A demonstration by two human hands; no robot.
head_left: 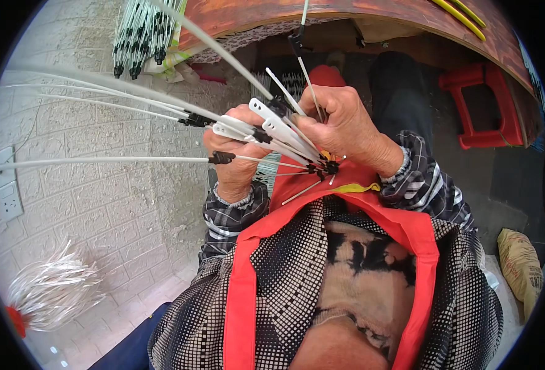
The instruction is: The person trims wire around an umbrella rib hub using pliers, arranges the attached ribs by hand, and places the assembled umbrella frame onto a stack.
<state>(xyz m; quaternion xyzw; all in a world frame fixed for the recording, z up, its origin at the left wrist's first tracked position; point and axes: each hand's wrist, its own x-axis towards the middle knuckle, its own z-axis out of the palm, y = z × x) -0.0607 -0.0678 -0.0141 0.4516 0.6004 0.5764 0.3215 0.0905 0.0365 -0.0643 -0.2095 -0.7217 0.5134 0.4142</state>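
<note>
In front of my red apron [247,246] is an umbrella-like frame of thin white rods [109,160] with black plastic joints [222,158]. The rods fan out to the left and upward from a cluster of black joints [328,167] near my waist. My left hand [235,169] is closed around part of the rods, its fingers partly covered by them. Flat white strips with small holes [281,131] pass between my hands. With thumb and fingers together, my right hand [346,120] pinches a thin white rod [306,74] of the frame.
A bundle of similar rods [146,37] hangs by the reddish wooden table [241,15]. At the right stand a red plastic stool [457,111] and a tan sack [519,265]. White strips [56,290] lie lower left, near a wall socket [10,200].
</note>
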